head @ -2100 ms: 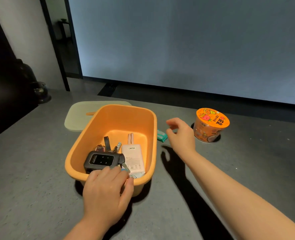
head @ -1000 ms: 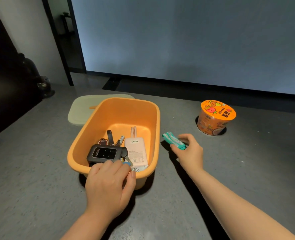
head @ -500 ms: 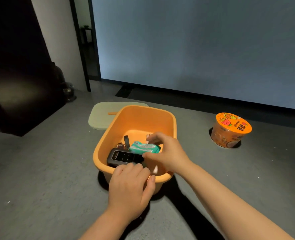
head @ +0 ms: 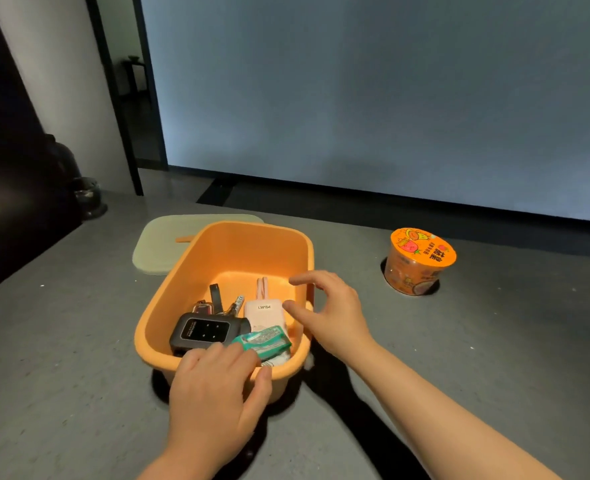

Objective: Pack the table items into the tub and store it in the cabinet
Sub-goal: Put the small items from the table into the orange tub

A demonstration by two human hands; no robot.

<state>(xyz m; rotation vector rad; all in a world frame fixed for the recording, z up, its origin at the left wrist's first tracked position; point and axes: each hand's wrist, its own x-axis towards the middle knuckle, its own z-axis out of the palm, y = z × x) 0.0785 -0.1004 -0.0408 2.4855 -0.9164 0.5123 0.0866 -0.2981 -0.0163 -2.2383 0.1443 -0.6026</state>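
Observation:
An orange tub [head: 196, 268] stands on the grey table. Inside lie a black device [head: 205, 332], a pink power bank [head: 264, 315], keys [head: 217, 303] and a teal packet [head: 264, 341] near the front wall. My left hand [head: 214, 389] grips the tub's near rim, fingers over the edge. My right hand [head: 335, 313] hovers over the tub's right rim, fingers spread, holding nothing. An orange instant noodle cup [head: 418, 259] stands on the table to the right of the tub.
A pale green lid [head: 158, 244] lies flat behind the tub on the left. A dark object and a small bin [head: 87, 197] stand at the far left. A light wall runs behind the table's far edge.
My right hand picked up the teal packet from the table, carried it over the tub and let it go inside; the hand now hovers open. My left hand stayed on the tub rim.

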